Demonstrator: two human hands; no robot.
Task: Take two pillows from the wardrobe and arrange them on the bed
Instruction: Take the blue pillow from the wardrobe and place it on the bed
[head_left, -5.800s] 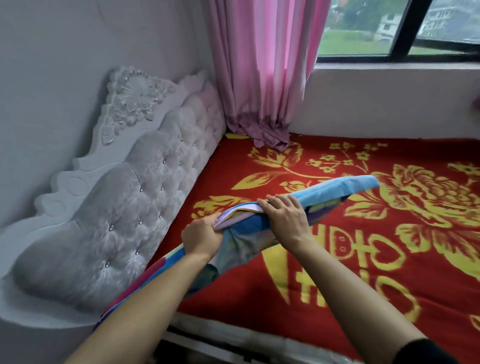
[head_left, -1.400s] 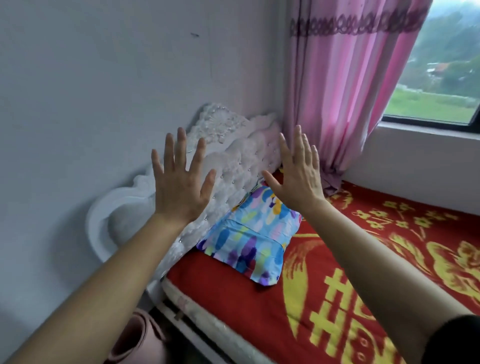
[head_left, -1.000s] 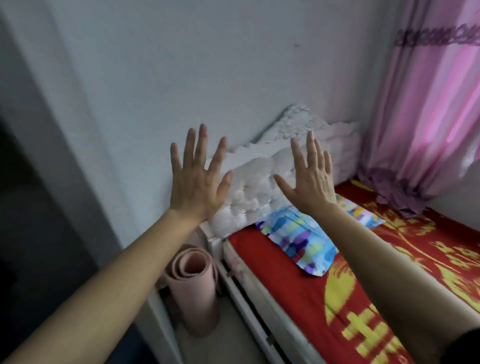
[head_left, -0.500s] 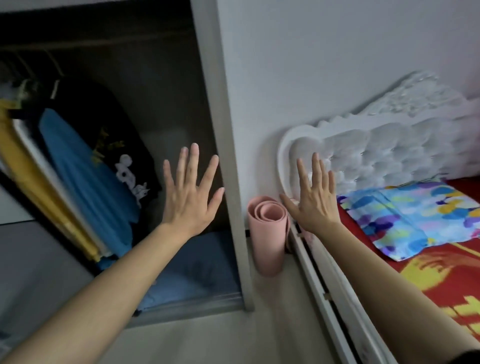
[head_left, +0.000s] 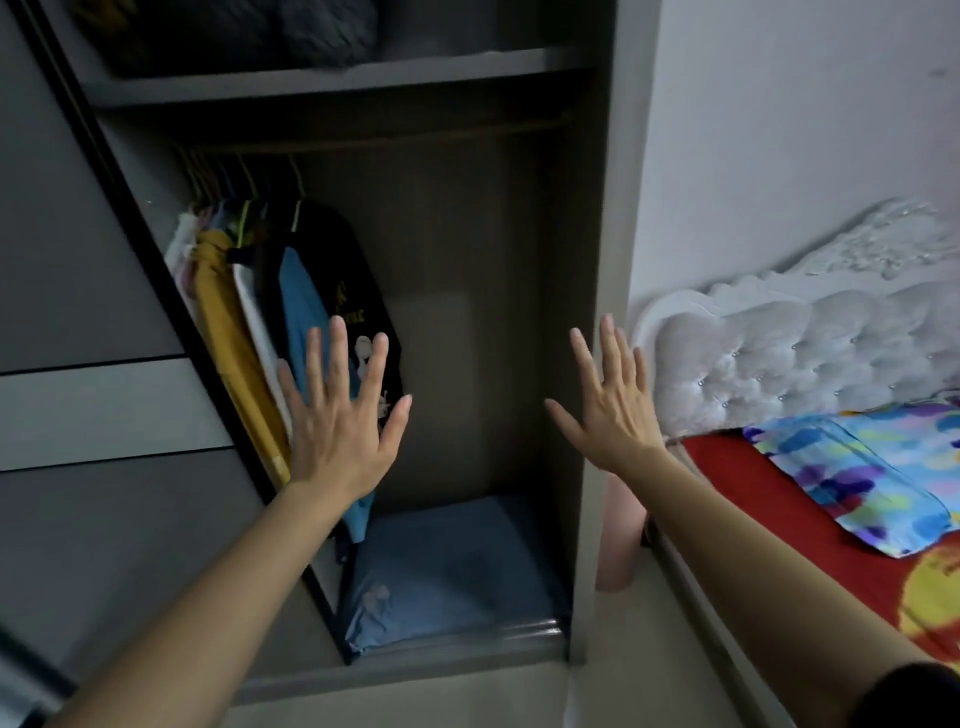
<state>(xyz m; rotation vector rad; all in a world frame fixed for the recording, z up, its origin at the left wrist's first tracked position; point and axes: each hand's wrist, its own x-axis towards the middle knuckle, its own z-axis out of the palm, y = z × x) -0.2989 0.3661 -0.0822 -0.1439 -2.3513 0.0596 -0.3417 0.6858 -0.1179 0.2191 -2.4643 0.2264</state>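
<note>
The wardrobe (head_left: 592, 312) stands open in front of me. A plain blue pillow (head_left: 457, 566) lies flat on its floor, below the hanging clothes. A second pillow (head_left: 872, 478), with a bright multicoloured print, rests on the red bed (head_left: 727, 462) against the tufted white headboard (head_left: 810, 353) at the right. My left hand (head_left: 343, 421) is raised with fingers spread, in front of the clothes. My right hand (head_left: 613, 410) is also raised and spread, near the wardrobe's right side panel. Both hands hold nothing and hover well above the blue pillow.
Several garments (head_left: 270, 332) hang from a rail on the wardrobe's left. A sliding door (head_left: 93, 364) covers the left part. Dark bedding (head_left: 291, 26) sits on the top shelf. A rolled pink mat (head_left: 618, 535) stands between wardrobe and bed frame.
My view has swung left from the bed to face the open wardrobe. Both open hands came along with it and now sit in front of the wardrobe's opening.
</note>
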